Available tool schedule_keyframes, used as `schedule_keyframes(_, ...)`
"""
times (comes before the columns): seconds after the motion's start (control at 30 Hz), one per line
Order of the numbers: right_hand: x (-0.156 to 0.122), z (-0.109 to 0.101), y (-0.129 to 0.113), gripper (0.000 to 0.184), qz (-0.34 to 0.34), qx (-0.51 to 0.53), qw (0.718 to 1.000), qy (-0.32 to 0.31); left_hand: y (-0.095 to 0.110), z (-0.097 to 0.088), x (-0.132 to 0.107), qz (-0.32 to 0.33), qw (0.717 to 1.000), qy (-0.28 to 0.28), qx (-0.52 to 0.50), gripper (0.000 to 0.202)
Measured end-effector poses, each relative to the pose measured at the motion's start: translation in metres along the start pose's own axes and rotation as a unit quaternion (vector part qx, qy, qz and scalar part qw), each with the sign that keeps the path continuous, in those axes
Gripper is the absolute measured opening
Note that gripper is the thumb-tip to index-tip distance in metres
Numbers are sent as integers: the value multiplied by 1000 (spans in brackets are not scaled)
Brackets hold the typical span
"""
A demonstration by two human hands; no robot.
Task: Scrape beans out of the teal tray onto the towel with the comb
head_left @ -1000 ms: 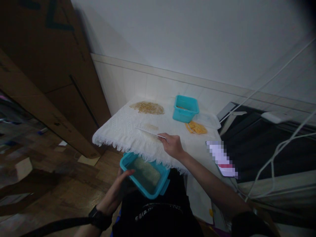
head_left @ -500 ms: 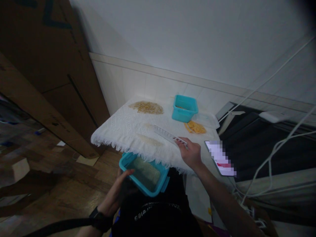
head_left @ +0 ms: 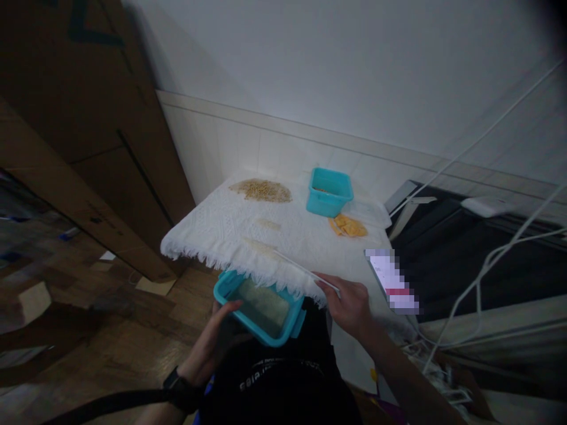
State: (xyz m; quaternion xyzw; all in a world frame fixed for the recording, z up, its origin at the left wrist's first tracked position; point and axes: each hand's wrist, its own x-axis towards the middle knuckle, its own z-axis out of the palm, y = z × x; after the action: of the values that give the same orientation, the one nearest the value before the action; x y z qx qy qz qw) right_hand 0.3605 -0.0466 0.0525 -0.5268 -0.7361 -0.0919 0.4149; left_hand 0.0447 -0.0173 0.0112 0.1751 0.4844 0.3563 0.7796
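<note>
Gripped at its left side, a turquoise plastic box (head_left: 296, 319) is held by my left hand (head_left: 221, 324) just below the cloth's fringed front edge. Pale grains (head_left: 266, 304), which look like rice, lie inside. My right hand (head_left: 348, 298) is closed around one end of a thin, flat white strip (head_left: 301, 268), shaped like a ruler and seen nearly edge-on. Its far end is by a thin patch of pale grains (head_left: 259, 245) on the white fringed cloth (head_left: 212, 221). Another small patch of grains (head_left: 269, 224) lies behind.
A pile of tan beans (head_left: 266, 190) is at the back left of the cloth. A second turquoise box (head_left: 323, 203), a clear lid (head_left: 370, 212) and a crumpled yellow cloth (head_left: 348, 225) stand to the right. A phone (head_left: 392, 280) lies at the right edge, near white cables (head_left: 485, 268).
My right hand has come nearer to me, and the white strip has turned from showing its flat face to nearly edge-on. The box in my left hand stays almost in place.
</note>
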Motion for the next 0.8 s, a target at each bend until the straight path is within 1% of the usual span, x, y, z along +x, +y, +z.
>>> schedule_keyframes(0.13, 0, -4, -16, 32, -43, 23, 999, 4, 1, -3, 0, -8, 1000, 0, 18, 56)
schedule_keyframes(0.2, -1, -7, -23, 34, -52, 32, 998, 2, 1, -4, 0, -9, 1000, 1, 24, 57)
schedule_keyframes(0.37, -7, -15, -38, 37, -45, 56, 997, -21, 0, -5, 1, -7, 1000, -1, 16, 74)
schedule_keyframes(0.43, -9, -17, -41, 34, -34, 67, 997, -31, 0, -5, 0, -5, 1000, -5, 12, 75)
schedule_keyframes(0.53, -4, -15, -34, 30, -5, 46, 999, -21, 1, -6, -1, -1, 1000, -10, 15, 68)
schedule_keyframes(0.67, 19, -1, -8, 31, 34, -16, 998, 41, 0, -8, 3, -1, 1000, -12, 13, 62)
schedule_keyframes(0.73, 30, 10, 4, 33, 33, -25, 998, 51, 0, -9, 7, -8, 1000, -1, 12, 61)
schedule_keyframes(0.8, 35, 20, 11, 34, 19, -30, 998, 43, 0, -11, 8, -13, 1000, 7, 16, 59)
